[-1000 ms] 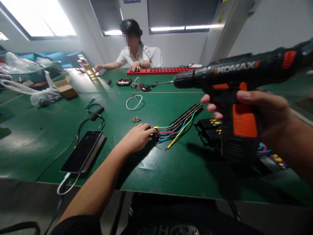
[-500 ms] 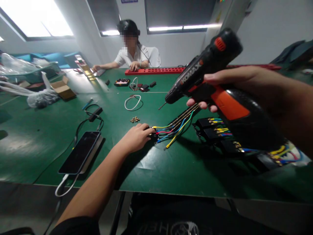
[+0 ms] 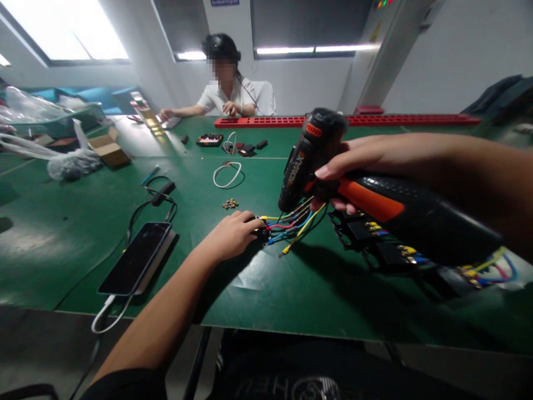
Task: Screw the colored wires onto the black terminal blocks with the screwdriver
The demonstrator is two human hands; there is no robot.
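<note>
My right hand [image 3: 353,161] is wrapped round a black and orange power screwdriver [image 3: 310,144], its bit pointing down above coloured wires [image 3: 291,226]. With fingers closed, my left hand [image 3: 233,233] holds a small black terminal block [image 3: 261,229] on the green table. Yellow, red and blue wires with lug ends run from the block to the right, and one yellow wire end lies loose. Just behind my left hand sits a small pile of brass screws [image 3: 230,204]. Black blocks with wires [image 3: 385,253] stand in a row under my right forearm.
A phone on a power bank [image 3: 135,258] with cables lies at the left. Further back are a white cable loop [image 3: 227,175], an open carton [image 3: 109,149], a bottle [image 3: 147,118] and a red slotted rail [image 3: 266,121]. A person [image 3: 225,94] sits across the table.
My right hand has brought the screwdriver left and down, tilting its bit more steeply toward the wires near the block. My left hand stays on the block. The person's hand across the table has lifted slightly.
</note>
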